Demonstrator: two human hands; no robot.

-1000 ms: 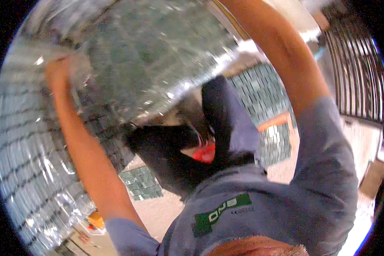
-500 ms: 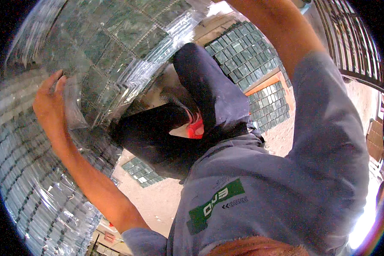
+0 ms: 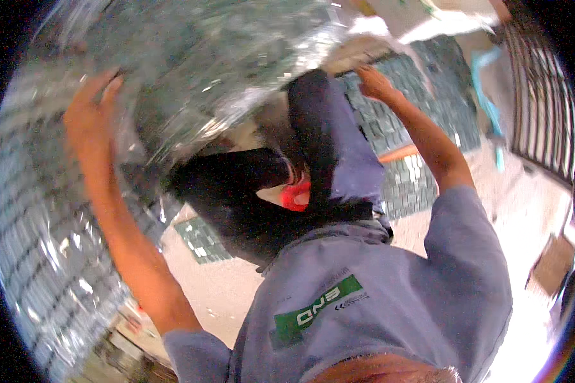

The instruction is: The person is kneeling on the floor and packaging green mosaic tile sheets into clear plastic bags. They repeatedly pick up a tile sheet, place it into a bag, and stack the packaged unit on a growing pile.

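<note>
A big stack of green stone mosaic tile sheets [image 3: 217,51] fills the upper left under clear plastic film [image 3: 230,118]. My left hand [image 3: 89,118] is at the stack's left part, thumb and finger drawn together at the film, in a pinch. My right hand [image 3: 378,87] is in the upper right, beside my knee and in front of another lot of green tile sheets [image 3: 390,121]. Its fingers are bent and smeared by motion, so whether they hold anything does not show.
More wrapped tile sheets [image 3: 38,242] stand at the left. Smaller tile sheets [image 3: 201,239] lie on the pale floor [image 3: 217,287], with others [image 3: 407,185] right of my legs. A dark slatted metal rack [image 3: 543,108], a light-blue strap [image 3: 487,96] and a cardboard box [image 3: 551,265] are at the right.
My right arm has come down from the top edge, bringing the hand into view near my knee. My left hand has shifted slightly up and right. The whole view has turned a little.
</note>
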